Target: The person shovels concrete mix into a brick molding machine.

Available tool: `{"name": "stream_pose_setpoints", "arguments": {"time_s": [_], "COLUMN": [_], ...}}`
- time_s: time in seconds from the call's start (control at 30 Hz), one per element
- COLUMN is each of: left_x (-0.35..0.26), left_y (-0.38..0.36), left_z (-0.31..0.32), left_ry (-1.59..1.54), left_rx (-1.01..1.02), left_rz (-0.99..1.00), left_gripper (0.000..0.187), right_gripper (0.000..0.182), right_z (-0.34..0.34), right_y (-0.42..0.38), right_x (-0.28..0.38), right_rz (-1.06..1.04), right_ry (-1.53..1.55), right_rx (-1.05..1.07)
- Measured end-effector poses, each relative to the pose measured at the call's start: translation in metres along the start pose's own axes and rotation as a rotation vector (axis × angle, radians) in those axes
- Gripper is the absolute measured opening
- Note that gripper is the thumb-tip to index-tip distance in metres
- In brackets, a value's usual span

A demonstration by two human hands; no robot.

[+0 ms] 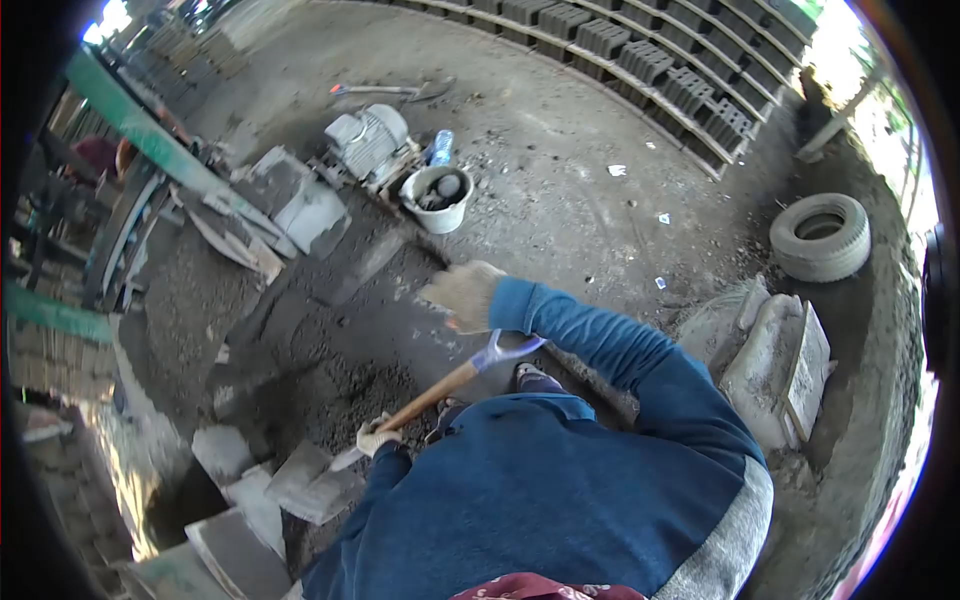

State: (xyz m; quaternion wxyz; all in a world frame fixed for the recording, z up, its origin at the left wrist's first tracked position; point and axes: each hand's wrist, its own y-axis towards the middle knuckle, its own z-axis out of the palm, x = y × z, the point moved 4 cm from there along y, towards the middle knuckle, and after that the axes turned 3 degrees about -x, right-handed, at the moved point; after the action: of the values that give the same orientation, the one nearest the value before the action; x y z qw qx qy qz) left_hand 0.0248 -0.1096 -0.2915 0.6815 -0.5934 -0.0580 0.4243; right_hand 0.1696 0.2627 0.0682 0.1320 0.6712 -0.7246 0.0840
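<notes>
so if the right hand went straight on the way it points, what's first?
The right hand points picture-left; the dark loose material looks first in that line, though depth is unclear, so it may pass above.

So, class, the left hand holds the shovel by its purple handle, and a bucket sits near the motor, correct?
Not quite: the head view shows the left hand holding the shovel by its wooden shaft; a bucket does sit near the motor.

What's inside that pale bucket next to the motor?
Inside the bucket are a rounded grey object and something dark, too unclear to identify. They cover the bottom, so whatever lies beneath can't be seen.
</notes>
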Motion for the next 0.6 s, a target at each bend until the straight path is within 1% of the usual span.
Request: {"name": "stream_pose_setpoints", "arguments": {"time_s": [0.03, 0.07, 0.1, 0.13, 0.17, 0.2, 0.27, 0.37, 0.4, 0.6], "left_x": [0.007, 0.017, 0.024, 0.032, 0.035, 0.038, 0.057, 0.077, 0.079, 0.068], "left_y": [-0.004, 0.0, -0.002, 0.012, 0.026, 0.042, 0.051, 0.046, 0.03, -0.014], "left_z": [0.004, 0.005, 0.007, 0.003, 0.001, -0.001, -0.004, -0.035, -0.047, -0.075], "left_ry": [-0.027, -0.001, -0.017, 0.032, 0.039, 0.047, -0.02, -0.217, -0.194, -0.314], "left_rx": [-0.111, -0.134, -0.147, -0.209, -0.226, -0.244, -0.205, -0.187, -0.267, -0.331], "left_rz": [-0.056, -0.059, -0.078, -0.074, -0.086, -0.097, -0.173, -0.272, -0.239, -0.159], "left_gripper": [0.014, 0.015, 0.017, 0.02, 0.022, 0.024, 0.023, 0.023, 0.025, 0.02], "right_gripper": [0.049, 0.043, 0.036, 0.024, 0.024, 0.025, 0.025, 0.026, 0.026, 0.028], "right_z": [-0.045, -0.102, -0.145, -0.18, -0.203, -0.217, -0.227, -0.225, -0.222, -0.218], "right_y": [0.018, 0.025, 0.027, 0.027, 0.022, 0.019, 0.011, 0.006, 0.006, -0.005], "right_x": [0.033, 0.073, 0.109, 0.145, 0.177, 0.202, 0.239, 0.26, 0.262, 0.269], "right_rz": [-0.127, -0.296, -0.393, -0.478, -0.581, -0.669, -0.798, -0.875, -0.881, -0.893], "right_ry": [-0.038, -0.102, -0.078, -0.023, 0.0, -0.005, -0.017, -0.029, -0.043, -0.127], "right_rx": [-0.052, -0.138, -0.285, -0.457, -0.545, -0.559, -0.5, -0.328, -0.267, -0.028]}}
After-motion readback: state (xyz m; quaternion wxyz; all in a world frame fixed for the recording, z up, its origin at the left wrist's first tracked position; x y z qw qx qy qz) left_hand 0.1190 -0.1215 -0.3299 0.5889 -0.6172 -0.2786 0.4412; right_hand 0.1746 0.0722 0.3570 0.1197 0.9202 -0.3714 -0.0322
